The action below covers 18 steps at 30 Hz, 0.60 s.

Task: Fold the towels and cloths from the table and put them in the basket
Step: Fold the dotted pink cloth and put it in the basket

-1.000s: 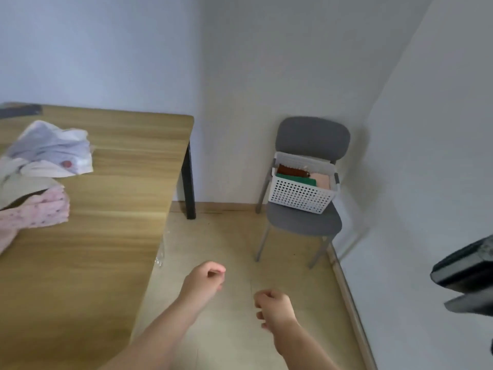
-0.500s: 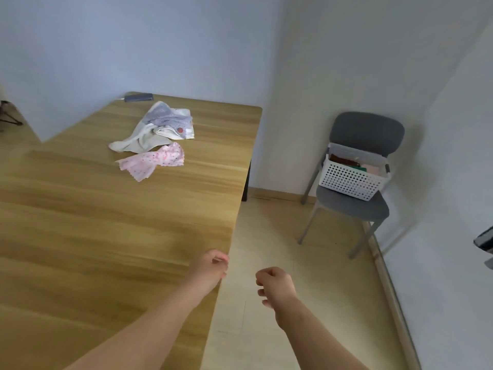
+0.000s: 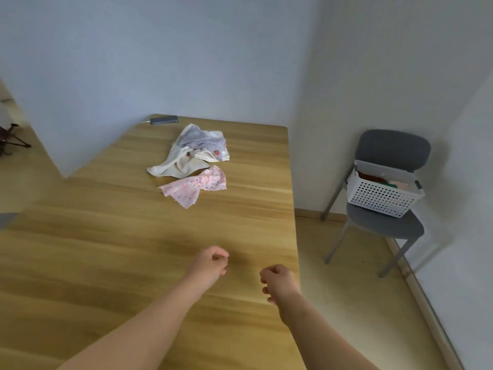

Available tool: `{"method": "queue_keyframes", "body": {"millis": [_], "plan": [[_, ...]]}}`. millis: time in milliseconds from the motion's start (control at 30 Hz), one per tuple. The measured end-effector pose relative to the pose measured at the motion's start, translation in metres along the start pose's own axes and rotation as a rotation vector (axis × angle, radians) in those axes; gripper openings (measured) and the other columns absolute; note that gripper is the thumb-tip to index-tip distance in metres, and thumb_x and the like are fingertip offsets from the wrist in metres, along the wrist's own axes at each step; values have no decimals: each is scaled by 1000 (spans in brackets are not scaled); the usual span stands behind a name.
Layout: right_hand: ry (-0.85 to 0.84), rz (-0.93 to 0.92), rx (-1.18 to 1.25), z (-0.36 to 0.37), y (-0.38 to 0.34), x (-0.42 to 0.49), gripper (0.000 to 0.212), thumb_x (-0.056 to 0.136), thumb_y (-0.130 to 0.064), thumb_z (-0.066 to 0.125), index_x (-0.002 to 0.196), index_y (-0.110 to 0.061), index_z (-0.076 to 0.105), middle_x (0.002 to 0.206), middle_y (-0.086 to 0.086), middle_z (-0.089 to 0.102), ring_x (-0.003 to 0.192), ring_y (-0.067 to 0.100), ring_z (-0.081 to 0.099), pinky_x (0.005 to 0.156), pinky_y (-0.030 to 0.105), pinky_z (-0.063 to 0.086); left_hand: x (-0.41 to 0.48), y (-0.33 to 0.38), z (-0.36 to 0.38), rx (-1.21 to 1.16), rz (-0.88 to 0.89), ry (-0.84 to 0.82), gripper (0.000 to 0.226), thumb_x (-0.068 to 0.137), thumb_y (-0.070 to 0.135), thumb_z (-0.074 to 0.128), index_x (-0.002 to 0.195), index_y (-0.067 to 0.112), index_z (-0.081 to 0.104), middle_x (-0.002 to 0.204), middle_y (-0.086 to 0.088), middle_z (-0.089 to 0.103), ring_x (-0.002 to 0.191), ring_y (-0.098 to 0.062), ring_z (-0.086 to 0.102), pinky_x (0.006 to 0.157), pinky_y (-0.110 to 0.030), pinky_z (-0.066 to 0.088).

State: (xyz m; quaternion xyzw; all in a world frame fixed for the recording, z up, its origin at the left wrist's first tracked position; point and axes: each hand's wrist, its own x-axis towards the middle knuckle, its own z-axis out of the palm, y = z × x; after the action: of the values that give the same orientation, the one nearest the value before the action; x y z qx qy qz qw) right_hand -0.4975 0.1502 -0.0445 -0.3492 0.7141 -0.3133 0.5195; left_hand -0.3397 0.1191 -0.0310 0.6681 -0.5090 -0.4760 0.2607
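Wooden table (image 3: 106, 263) fills your head view, and above its near right part your left hand (image 3: 210, 264) and right hand (image 3: 277, 283) hover, fingers loosely curled, holding nothing. Farther back lie a crumpled pink cloth (image 3: 196, 185) and, just behind it, a cream towel (image 3: 177, 164) with a grey cloth (image 3: 200, 141) bunched on top. To your right, the white basket (image 3: 381, 196) sits on a grey chair (image 3: 392, 146) with cloths inside.

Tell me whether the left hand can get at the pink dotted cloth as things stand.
Probably yes, with a reach forward. The left hand holds nothing, and only bare table lies between it and the pink dotted cloth, which lies nearer than the white pile.
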Motion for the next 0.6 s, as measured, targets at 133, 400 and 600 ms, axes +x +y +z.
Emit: {"method": "queue_keyframes", "body": {"millis": [133, 400, 600], "plan": [[48, 35, -2, 68, -49, 49, 9, 88, -15, 48, 84, -17, 56, 78, 1, 55, 73, 19, 51, 57, 25, 38, 74, 0, -69, 105, 16, -28, 24, 94, 14, 45, 80, 31, 54, 99, 2, 62, 78, -12, 65, 70, -29, 48], [186, 92, -140, 152, -118, 163, 8, 88, -17, 49, 94, -19, 53, 70, -5, 52, 61, 11, 47, 50, 20, 34, 253, 30, -164, 653, 240, 63, 31, 92, 15, 45, 122, 21, 53, 131, 0, 45, 104, -17, 52, 79, -29, 48], [174, 128, -269, 159, -148, 241, 29, 85, -28, 55, 113, -25, 50, 114, 2, 46, 110, 24, 52, 89, 29, 46, 373, 56, -174, 957, 359, 6, 62, 91, 34, 50, 144, 30, 20, 156, 2, -7, 142, -27, 8, 104, -40, 35]]}}
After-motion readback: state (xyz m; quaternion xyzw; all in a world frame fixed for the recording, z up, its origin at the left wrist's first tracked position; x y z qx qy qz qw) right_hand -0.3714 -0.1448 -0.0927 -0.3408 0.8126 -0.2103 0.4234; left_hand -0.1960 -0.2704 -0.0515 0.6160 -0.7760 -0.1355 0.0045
